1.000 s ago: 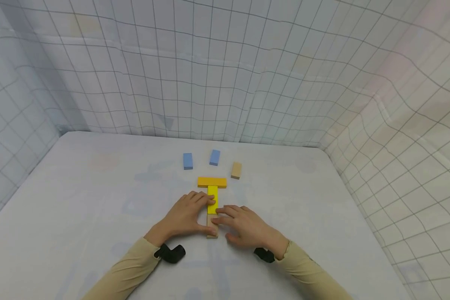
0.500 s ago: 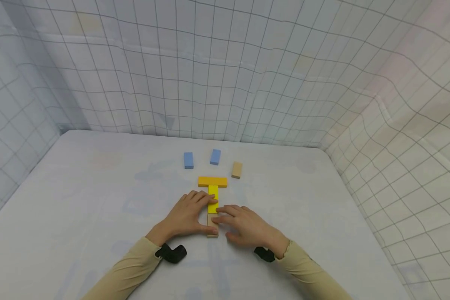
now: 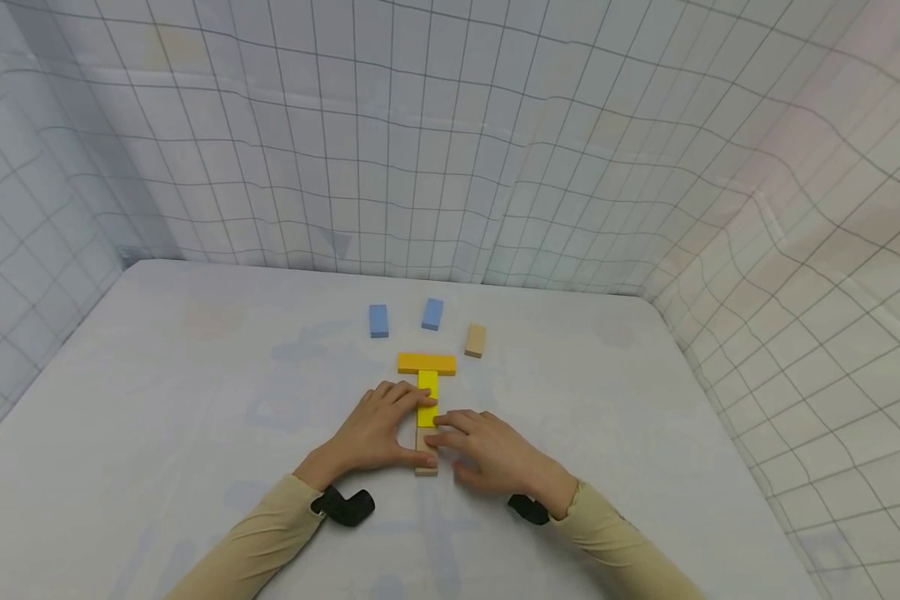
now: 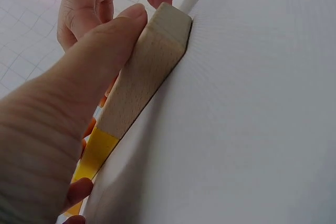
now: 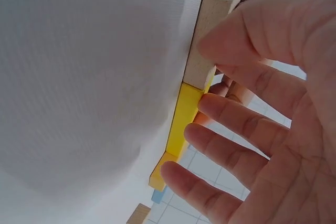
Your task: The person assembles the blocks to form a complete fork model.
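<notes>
A yellow block [image 3: 427, 414] lies lengthwise on the table, one end meeting an orange-yellow block [image 3: 427, 363] set crosswise, so they form a T. At the yellow block's near end, a plain wooden block [image 4: 139, 77] continues the line. My left hand [image 3: 371, 429] lies over the row from the left, thumb resting on the wooden block and fingertips on the yellow one. From the right, my right hand [image 3: 498, 452] touches the row with loosely extended fingers, near the joint between the wooden and yellow blocks. Its thumb is by the wooden block's right side.
Two blue blocks [image 3: 378, 321] and another plain wooden block [image 3: 476, 341] lie apart beyond the T. White cloth covers the table [image 3: 195, 400]. Grid-patterned curtains [image 3: 435, 150] hang at the back and sides.
Both hands keep their places on the blocks. The head view shifts very slightly; nothing else visibly moves.
</notes>
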`<move>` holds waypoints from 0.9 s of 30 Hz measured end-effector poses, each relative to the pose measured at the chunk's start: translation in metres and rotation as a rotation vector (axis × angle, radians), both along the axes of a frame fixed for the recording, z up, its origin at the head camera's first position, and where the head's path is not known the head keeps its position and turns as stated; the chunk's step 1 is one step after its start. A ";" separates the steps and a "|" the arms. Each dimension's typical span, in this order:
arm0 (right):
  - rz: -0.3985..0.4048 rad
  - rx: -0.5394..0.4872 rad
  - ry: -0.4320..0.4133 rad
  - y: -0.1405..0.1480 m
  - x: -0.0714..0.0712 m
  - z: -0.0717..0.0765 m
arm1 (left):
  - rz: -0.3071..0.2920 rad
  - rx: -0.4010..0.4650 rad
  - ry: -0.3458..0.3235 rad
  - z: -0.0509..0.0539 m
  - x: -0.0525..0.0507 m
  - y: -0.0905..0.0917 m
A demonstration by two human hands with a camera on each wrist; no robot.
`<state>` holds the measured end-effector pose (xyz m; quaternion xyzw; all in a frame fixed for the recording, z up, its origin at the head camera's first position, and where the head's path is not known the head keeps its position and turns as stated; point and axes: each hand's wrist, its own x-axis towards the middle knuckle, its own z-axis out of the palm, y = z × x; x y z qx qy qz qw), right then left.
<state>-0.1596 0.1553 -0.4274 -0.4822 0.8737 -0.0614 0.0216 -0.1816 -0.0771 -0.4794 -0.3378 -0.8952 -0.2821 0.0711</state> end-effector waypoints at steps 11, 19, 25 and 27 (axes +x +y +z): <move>0.014 0.017 0.000 -0.003 -0.005 0.004 | -0.004 -0.003 0.000 -0.001 0.000 -0.001; 0.053 -0.052 -0.010 0.001 -0.015 0.004 | 0.002 -0.004 -0.015 0.000 0.001 -0.001; 0.009 -0.212 -0.065 0.013 -0.039 0.002 | 0.004 -0.005 -0.026 0.001 0.000 0.000; -0.027 -0.260 -0.050 0.017 -0.048 0.002 | 0.006 -0.010 -0.027 0.001 0.000 0.000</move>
